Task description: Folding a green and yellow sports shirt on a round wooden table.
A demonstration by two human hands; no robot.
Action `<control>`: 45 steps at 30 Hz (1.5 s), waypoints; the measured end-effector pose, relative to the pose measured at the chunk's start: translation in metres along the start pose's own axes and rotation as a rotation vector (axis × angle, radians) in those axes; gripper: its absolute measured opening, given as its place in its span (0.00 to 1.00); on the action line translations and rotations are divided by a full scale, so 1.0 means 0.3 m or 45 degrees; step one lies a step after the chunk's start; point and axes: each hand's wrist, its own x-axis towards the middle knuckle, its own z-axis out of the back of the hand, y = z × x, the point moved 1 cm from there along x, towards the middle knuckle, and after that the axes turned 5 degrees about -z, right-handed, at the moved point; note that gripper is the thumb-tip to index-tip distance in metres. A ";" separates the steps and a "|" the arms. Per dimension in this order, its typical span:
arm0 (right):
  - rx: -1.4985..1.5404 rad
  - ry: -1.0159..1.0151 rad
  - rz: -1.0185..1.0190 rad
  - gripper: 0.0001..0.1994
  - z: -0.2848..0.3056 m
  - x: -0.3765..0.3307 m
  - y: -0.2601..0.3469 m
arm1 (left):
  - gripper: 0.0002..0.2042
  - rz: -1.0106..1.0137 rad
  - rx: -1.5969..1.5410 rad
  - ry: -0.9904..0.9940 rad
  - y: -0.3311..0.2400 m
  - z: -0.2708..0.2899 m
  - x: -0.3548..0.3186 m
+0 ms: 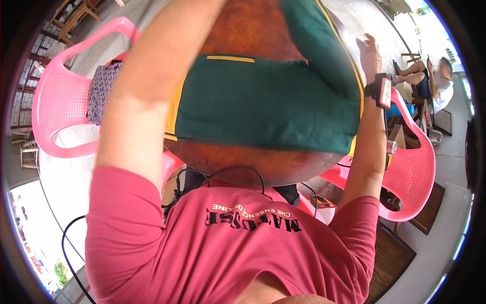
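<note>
We see right fingers (371,42) loosely curled, hold unclear; left fingers out of view; smooth green yellow-edged cloth (263,104), round mottled-brown desk (228,161)

A round, reddish-brown desk (228,161) is flanked by pink plastic chairs: one, the left chair (61,96), is pierced with small holes and partly covered by a patterned cloth (103,96); the other, the right chair (412,172), is similarly pierced. At the far left, a wooden chair (76,24) can be seen. Black cables (255,169) are looped at the desk's near edge. At the far right, another person (444,95) is seated, dressed in a white top and dark shorts, and a pale bucket (404,92) and a blue object (401,110) are placed nearby. At the near right, a dark brown panel (392,263) is partly hidden
</note>
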 end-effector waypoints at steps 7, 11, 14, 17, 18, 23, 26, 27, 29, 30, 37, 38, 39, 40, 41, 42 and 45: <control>-0.205 -0.184 0.509 0.22 0.076 -0.299 0.006 | 0.21 -0.279 -0.539 0.649 -0.242 0.078 -0.678; -0.284 0.158 0.421 0.24 0.100 -0.567 -0.023 | 0.24 -0.070 -0.174 1.009 -0.081 0.221 -0.930; -0.480 0.302 0.257 0.27 0.046 -0.710 -0.089 | 0.27 -0.007 -0.075 1.028 -0.014 0.270 -1.041; -0.476 0.306 0.140 0.27 0.021 -0.740 -0.110 | 0.28 0.000 -0.036 1.054 0.001 0.271 -1.052; -0.473 0.308 0.140 0.27 0.021 -0.739 -0.105 | 0.28 -0.009 -0.036 1.055 0.008 0.265 -1.051; -0.446 0.300 0.115 0.27 0.008 -0.766 -0.069 | 0.28 -0.040 -0.031 1.042 0.069 0.251 -1.057; -0.439 0.274 0.127 0.27 0.001 -0.807 -0.057 | 0.28 -0.037 -0.066 1.050 0.090 0.275 -1.073; -0.433 0.248 0.144 0.27 -0.002 -0.820 -0.068 | 0.28 -0.034 -0.116 1.039 0.093 0.282 -1.077; -0.412 0.241 0.222 0.27 -0.002 -0.787 -0.102 | 0.28 -0.071 -0.088 1.045 0.102 0.263 -1.072; -0.365 0.251 0.255 0.27 -0.003 -0.766 -0.126 | 0.27 -0.132 -0.074 0.994 0.107 0.256 -1.067; -0.201 0.361 0.452 0.28 0.156 -0.788 -0.060 | 0.28 -0.144 -0.419 1.048 0.076 0.552 -1.027; -0.001 0.619 0.433 0.30 0.191 -0.803 -0.058 | 0.31 -0.138 -0.442 1.114 0.070 0.599 -1.027; -0.002 0.622 0.423 0.30 0.210 -0.837 -0.057 | 0.31 -0.142 -0.450 1.119 0.069 0.637 -1.040; -0.014 0.676 0.427 0.32 0.227 -0.874 -0.055 | 0.32 -0.135 -0.446 1.194 0.071 0.666 -1.060; -0.031 0.727 0.431 0.33 0.255 -0.911 -0.047 | 0.33 -0.129 -0.443 1.262 0.071 0.683 -1.078; -0.162 0.716 0.418 0.35 0.288 -0.934 0.000 | 0.33 -0.129 -0.444 1.264 0.067 0.697 -1.095; -0.164 0.667 0.402 0.34 0.298 -0.956 -0.005 | 0.36 -0.046 -0.434 1.192 0.060 0.711 -1.131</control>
